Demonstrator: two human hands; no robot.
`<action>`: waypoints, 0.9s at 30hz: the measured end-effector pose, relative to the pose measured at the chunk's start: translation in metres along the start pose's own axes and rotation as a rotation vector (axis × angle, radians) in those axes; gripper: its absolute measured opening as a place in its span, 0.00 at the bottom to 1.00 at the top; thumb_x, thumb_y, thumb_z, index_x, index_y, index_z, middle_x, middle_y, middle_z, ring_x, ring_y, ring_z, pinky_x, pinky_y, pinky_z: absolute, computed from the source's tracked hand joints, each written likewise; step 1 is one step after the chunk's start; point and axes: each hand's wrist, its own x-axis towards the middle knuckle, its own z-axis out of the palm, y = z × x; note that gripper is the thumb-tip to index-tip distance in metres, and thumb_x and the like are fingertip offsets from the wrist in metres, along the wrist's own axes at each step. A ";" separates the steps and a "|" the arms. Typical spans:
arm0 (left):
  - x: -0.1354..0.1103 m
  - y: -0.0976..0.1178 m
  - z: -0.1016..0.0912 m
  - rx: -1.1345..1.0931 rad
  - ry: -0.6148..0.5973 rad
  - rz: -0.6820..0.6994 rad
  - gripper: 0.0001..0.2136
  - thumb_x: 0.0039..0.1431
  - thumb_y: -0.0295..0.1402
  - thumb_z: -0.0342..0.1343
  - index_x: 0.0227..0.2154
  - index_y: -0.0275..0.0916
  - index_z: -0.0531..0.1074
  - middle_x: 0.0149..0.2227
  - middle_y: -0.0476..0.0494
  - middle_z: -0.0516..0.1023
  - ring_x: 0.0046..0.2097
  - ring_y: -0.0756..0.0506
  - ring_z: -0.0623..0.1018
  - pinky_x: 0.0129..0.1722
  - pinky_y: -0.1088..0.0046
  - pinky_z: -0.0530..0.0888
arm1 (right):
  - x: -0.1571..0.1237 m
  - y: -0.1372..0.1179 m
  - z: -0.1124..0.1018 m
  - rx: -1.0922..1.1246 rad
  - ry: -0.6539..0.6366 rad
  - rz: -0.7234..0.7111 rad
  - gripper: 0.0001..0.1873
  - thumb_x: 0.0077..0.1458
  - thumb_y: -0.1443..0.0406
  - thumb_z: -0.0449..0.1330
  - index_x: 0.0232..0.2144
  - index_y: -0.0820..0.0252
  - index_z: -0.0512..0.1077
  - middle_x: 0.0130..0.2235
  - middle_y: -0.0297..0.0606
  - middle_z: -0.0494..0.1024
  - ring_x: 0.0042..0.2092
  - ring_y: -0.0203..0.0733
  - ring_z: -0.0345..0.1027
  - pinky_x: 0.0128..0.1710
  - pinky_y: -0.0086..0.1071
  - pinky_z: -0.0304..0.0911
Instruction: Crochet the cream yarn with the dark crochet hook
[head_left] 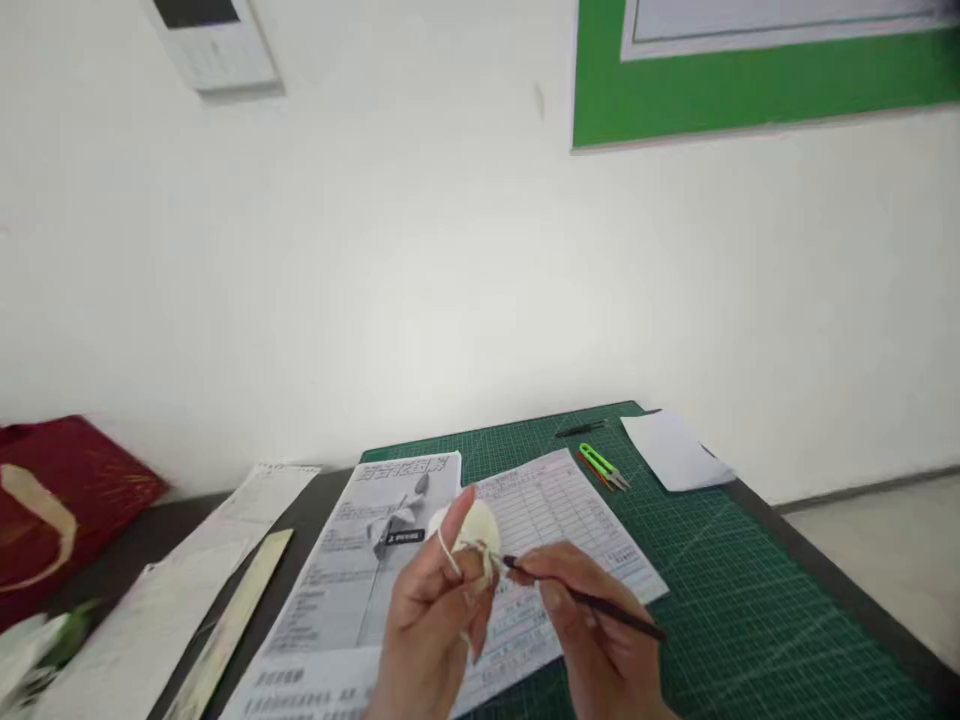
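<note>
My left hand (pixel 427 610) pinches a small piece of white yarn crochet work (pixel 489 566) between thumb and fingers. A strand of yarn loops over its raised index finger. In my right hand (pixel 600 630) is a dark crochet hook (pixel 619 612), held like a pen, its tip at the yarn piece. Behind the left fingers a round cream thing (pixel 484 520), perhaps a ball of yarn, shows in part. Both hands are above printed sheets: one with a grey flower picture (pixel 337 580), the other with a table of rows (pixel 559 510).
Bright green thread snips (pixel 600 464) lie on the green cutting mat (pixel 750 620), beside a thin red stick and a dark slim tool (pixel 580 429). White paper (pixel 675 450) is at the right. Leftward are a pale strip (pixel 232 620), more sheets (pixel 172 600) and a red bag (pixel 90 500).
</note>
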 end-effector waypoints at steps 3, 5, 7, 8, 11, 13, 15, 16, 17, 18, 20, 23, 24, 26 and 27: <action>-0.002 0.001 0.005 -0.068 0.088 -0.066 0.24 0.47 0.23 0.60 0.49 0.47 0.71 0.19 0.53 0.67 0.22 0.55 0.66 0.27 0.80 0.66 | -0.004 0.004 -0.001 -0.274 -0.090 -0.293 0.19 0.52 0.76 0.54 0.46 0.61 0.70 0.38 0.47 0.78 0.41 0.45 0.73 0.39 0.38 0.72; -0.001 0.002 0.005 -0.158 0.087 -0.123 0.25 0.48 0.22 0.57 0.51 0.43 0.70 0.18 0.53 0.67 0.23 0.54 0.67 0.28 0.80 0.67 | -0.004 0.006 -0.002 -0.381 -0.131 -0.410 0.20 0.52 0.76 0.54 0.48 0.64 0.70 0.40 0.50 0.79 0.43 0.48 0.73 0.42 0.41 0.71; 0.002 0.003 0.002 -0.270 0.030 -0.176 0.24 0.48 0.22 0.55 0.51 0.38 0.69 0.15 0.54 0.64 0.21 0.55 0.64 0.27 0.81 0.66 | -0.001 0.005 -0.002 -0.385 -0.149 -0.441 0.20 0.54 0.75 0.53 0.49 0.65 0.69 0.40 0.51 0.79 0.43 0.48 0.73 0.43 0.42 0.71; 0.004 0.003 0.000 -0.313 -0.003 -0.197 0.24 0.48 0.22 0.54 0.51 0.37 0.70 0.14 0.54 0.64 0.19 0.55 0.62 0.26 0.81 0.66 | 0.000 0.005 -0.002 -0.343 -0.148 -0.422 0.20 0.54 0.75 0.53 0.49 0.64 0.69 0.40 0.51 0.79 0.43 0.48 0.73 0.43 0.42 0.71; 0.007 0.002 -0.005 -0.369 -0.073 -0.224 0.26 0.45 0.21 0.52 0.51 0.34 0.70 0.14 0.54 0.63 0.19 0.55 0.59 0.26 0.80 0.66 | 0.003 0.004 0.000 -0.101 -0.122 -0.232 0.18 0.56 0.73 0.53 0.48 0.58 0.70 0.40 0.47 0.79 0.41 0.46 0.73 0.39 0.39 0.72; 0.008 0.002 -0.006 -0.373 -0.107 -0.212 0.26 0.45 0.21 0.52 0.51 0.33 0.69 0.12 0.55 0.59 0.19 0.54 0.58 0.27 0.78 0.66 | 0.003 0.004 0.001 0.077 -0.106 -0.050 0.16 0.57 0.72 0.53 0.45 0.55 0.72 0.39 0.43 0.79 0.40 0.45 0.73 0.38 0.38 0.71; 0.008 0.002 -0.006 -0.368 -0.142 -0.186 0.26 0.45 0.22 0.52 0.51 0.33 0.69 0.11 0.56 0.55 0.19 0.54 0.54 0.27 0.78 0.65 | 0.000 0.006 0.002 0.191 -0.085 0.091 0.14 0.57 0.71 0.54 0.43 0.52 0.73 0.39 0.40 0.79 0.41 0.44 0.73 0.40 0.37 0.70; 0.008 0.002 -0.006 -0.355 -0.154 -0.175 0.25 0.45 0.22 0.52 0.51 0.33 0.69 0.11 0.57 0.54 0.19 0.54 0.52 0.26 0.78 0.64 | -0.002 0.007 0.002 0.219 -0.071 0.134 0.14 0.57 0.71 0.54 0.42 0.51 0.73 0.39 0.39 0.79 0.41 0.44 0.72 0.41 0.37 0.69; 0.008 0.001 -0.007 -0.331 -0.163 -0.166 0.25 0.46 0.23 0.52 0.51 0.34 0.70 0.11 0.56 0.54 0.19 0.54 0.52 0.26 0.77 0.63 | -0.004 0.008 0.003 0.231 -0.058 0.158 0.14 0.57 0.71 0.54 0.42 0.51 0.73 0.39 0.38 0.79 0.42 0.43 0.72 0.42 0.37 0.68; 0.008 0.000 -0.007 -0.298 -0.162 -0.154 0.25 0.46 0.23 0.52 0.51 0.36 0.70 0.11 0.56 0.54 0.19 0.54 0.52 0.27 0.77 0.63 | -0.005 0.009 0.002 0.229 -0.048 0.163 0.14 0.57 0.71 0.54 0.42 0.50 0.73 0.40 0.38 0.79 0.42 0.43 0.72 0.41 0.36 0.68; 0.007 -0.002 -0.008 -0.225 -0.141 -0.113 0.25 0.47 0.24 0.53 0.52 0.38 0.68 0.12 0.55 0.56 0.20 0.53 0.55 0.28 0.75 0.63 | -0.007 0.009 0.002 0.205 -0.033 0.149 0.15 0.56 0.71 0.54 0.43 0.50 0.73 0.40 0.38 0.79 0.41 0.43 0.72 0.40 0.36 0.68; 0.004 -0.005 -0.007 -0.145 -0.067 -0.047 0.28 0.49 0.24 0.55 0.56 0.42 0.64 0.15 0.55 0.60 0.21 0.53 0.58 0.30 0.75 0.63 | -0.008 0.006 0.002 0.174 -0.004 0.141 0.15 0.56 0.71 0.55 0.43 0.50 0.74 0.39 0.38 0.80 0.40 0.43 0.72 0.39 0.34 0.68; 0.002 -0.006 -0.005 -0.121 -0.031 -0.032 0.30 0.49 0.24 0.56 0.57 0.44 0.62 0.16 0.55 0.61 0.21 0.53 0.59 0.30 0.75 0.63 | -0.009 0.004 0.002 0.174 0.019 0.157 0.14 0.56 0.70 0.55 0.42 0.51 0.74 0.38 0.38 0.80 0.40 0.43 0.72 0.39 0.34 0.68; -0.001 -0.006 -0.001 -0.066 0.031 -0.008 0.31 0.50 0.23 0.56 0.58 0.47 0.59 0.18 0.55 0.63 0.21 0.54 0.59 0.30 0.76 0.63 | -0.009 0.003 0.003 0.202 0.084 0.240 0.11 0.56 0.68 0.57 0.40 0.51 0.75 0.36 0.38 0.81 0.39 0.42 0.73 0.40 0.33 0.68; -0.002 -0.006 0.000 -0.043 0.052 0.001 0.31 0.50 0.23 0.57 0.58 0.48 0.59 0.19 0.54 0.64 0.21 0.54 0.59 0.29 0.76 0.63 | -0.008 0.003 0.004 0.233 0.114 0.303 0.10 0.56 0.67 0.57 0.39 0.52 0.76 0.35 0.37 0.81 0.38 0.41 0.74 0.39 0.33 0.68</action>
